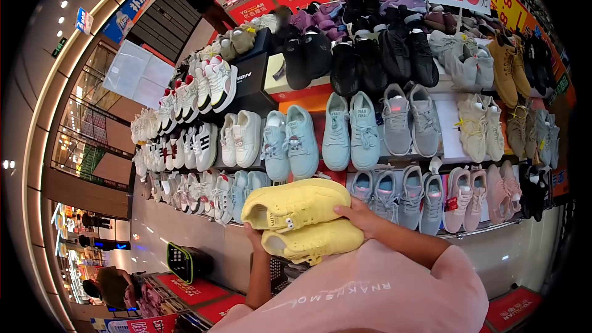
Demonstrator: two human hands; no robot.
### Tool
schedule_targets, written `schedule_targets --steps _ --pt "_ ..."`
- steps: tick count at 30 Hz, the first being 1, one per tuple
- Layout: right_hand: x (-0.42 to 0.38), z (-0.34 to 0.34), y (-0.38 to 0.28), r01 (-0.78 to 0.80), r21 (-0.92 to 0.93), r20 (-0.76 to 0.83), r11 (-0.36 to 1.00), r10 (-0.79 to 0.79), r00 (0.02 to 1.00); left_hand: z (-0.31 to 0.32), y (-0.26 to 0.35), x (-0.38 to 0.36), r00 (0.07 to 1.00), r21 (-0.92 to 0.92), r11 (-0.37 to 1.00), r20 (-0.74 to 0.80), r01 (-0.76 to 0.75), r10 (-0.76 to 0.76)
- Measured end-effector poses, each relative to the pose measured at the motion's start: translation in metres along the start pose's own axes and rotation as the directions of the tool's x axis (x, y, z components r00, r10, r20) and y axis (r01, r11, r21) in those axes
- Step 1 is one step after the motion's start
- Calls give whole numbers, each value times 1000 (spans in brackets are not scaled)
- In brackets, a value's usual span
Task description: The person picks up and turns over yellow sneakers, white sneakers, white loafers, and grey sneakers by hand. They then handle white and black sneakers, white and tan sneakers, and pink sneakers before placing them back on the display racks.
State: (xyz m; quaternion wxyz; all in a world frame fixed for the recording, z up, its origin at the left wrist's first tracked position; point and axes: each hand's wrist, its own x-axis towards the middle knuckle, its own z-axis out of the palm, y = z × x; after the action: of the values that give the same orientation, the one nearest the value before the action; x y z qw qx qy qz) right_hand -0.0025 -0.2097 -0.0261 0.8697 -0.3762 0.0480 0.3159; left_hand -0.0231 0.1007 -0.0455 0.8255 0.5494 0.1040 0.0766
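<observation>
A pair of pale yellow lace-up sneakers (317, 194) was held between two hands, one shoe stacked against the other. The toe end was gripped by the right hand (362, 217), its thumb laid over the upper shoe; the heel end was grasped by the left hand (254, 237), though how far its fingers were wrapped underneath could not be told. Just beyond the grip, light-blue sneakers (364, 139) were displayed; near the right hand, grey sneakers (412, 191) were lined up, and well off to the left of the grip a black basket (200, 262) was placed. The lower yellow shoe seemed the likelier to be lost — if the squeeze were eased at either end, it could be slid free and dropped, since no thumb was seen across it. If the pair were swung outward carelessly, the light-blue sneakers might be knocked out of line by its toes.
</observation>
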Motion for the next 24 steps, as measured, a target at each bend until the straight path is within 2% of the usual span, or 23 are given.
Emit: schedule_targets --steps 2,5,9,10,12,16,21,24 --pt "4 -3 2 36 -81 -19 996 -38 999 6 0 -2 1000 39 999 -8 9 -9" --pt "11 -6 -25 -10 -88 26 996 12 1000 19 5 4 999 -81 997 42 22 -18" --pt "14 -4 -41 -139 99 61 985 134 989 36 14 21 980 -52 981 -58 189 -192" --pt "15 -5 -38 -145 136 37 980 141 989 29 13 30 970 -78 967 12 243 -243" --pt "16 -7 -20 -155 210 -13 965 161 987 31 20 42 952 -39 951 29 305 -304" --pt "10 -1 14 -93 454 -35 886 122 992 64 44 50 936 131 929 15 347 -351" --pt "1 8 27 22 537 -88 843 30 996 55 39 80 909 232 888 33 397 -415" --pt "2 10 26 80 551 -120 831 -16 993 62 37 97 901 231 890 99 393 -423"
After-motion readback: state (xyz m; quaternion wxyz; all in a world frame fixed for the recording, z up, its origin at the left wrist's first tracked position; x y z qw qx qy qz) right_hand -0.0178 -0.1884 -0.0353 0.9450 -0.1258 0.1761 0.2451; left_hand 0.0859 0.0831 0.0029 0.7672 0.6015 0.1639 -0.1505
